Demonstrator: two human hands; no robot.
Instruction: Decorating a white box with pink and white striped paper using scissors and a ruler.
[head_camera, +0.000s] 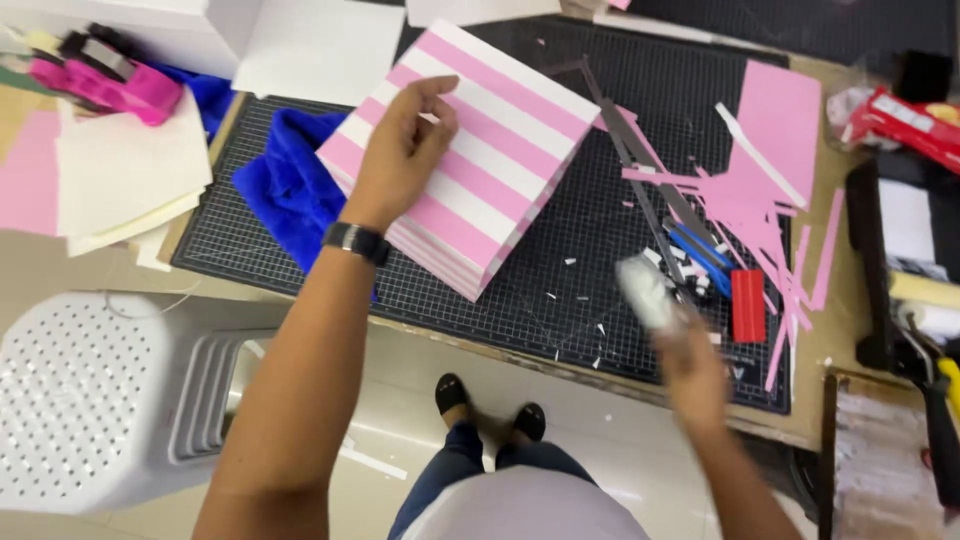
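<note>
Seen from above at a craft bench: nearest, at five o'clock, right hand (690, 365) blurred in motion, fingers closed around a pale wad, perhaps cloth or tape (645, 290); exact grip hard to tell. Further in, near centre, left hand (405, 150) with wristwatch (357, 242) pressed on a pink-and-white striped box (470, 150), fingers curled loosely, thumb at its upper face, steadying it on the black cutting mat (560, 270). Apparently mid-covering or cleaning of the box; any wiping likely needing a firm hold. Box interior hidden. Blue cloth (285, 185) at nine o'clock, pink paper strips (745, 200) at three, white stool (90, 400) at eight.
</note>
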